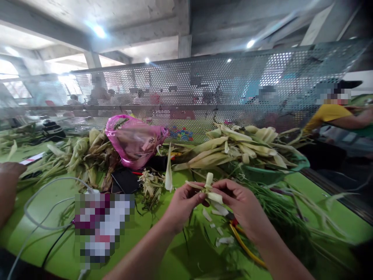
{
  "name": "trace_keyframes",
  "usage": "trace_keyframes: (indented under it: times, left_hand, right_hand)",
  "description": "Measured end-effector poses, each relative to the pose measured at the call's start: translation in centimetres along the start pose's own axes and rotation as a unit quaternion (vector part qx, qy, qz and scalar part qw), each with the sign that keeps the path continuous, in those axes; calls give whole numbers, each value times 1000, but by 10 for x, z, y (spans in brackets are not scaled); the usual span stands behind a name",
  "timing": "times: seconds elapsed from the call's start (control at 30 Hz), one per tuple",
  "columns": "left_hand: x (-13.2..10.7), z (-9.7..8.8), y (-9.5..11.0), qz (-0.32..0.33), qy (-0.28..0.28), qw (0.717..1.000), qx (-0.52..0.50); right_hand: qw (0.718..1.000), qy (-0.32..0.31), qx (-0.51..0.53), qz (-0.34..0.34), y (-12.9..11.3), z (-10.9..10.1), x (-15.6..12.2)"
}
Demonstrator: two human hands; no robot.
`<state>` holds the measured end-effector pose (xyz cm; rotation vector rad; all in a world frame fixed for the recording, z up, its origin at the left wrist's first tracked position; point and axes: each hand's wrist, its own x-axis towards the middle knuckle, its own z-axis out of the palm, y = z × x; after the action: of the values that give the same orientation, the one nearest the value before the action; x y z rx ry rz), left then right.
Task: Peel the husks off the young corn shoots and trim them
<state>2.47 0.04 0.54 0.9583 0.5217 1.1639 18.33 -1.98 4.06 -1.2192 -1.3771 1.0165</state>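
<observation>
- We look down on a green desk where two bare hands meet in front of us, working a pale piece of corn husk.
- The left hand has its grip closed, thumb and fingers pinching the near-left side of the husk piece.
- The right hand pinches the other side, its grip closed on the same piece; strips stick up and out between the two.
- The husk piece is held above the desk, over loose husk scraps.
- Under the right hand we make out a tool with yellow handles, partly hidden.
- To the right lie fine green strands; behind them, a green basin is heaped with corn husks.
- Beyond the left hand we see a pink plastic bag among more husks.
- At the far left, another person's hand rests near a husk pile.
</observation>
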Motion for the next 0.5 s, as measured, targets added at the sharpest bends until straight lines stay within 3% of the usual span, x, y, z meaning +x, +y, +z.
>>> trace_keyframes:
  times: [0.27, 0.5]
  left_hand:
    - [0, -3, -4, 12, 17, 999, 27]
    - [-1, 2, -6, 15, 41, 998, 40]
  right_hand:
    - [999, -5, -30, -31, 0, -1, 1]
    - [997, -36, -66, -33, 13, -2, 3]
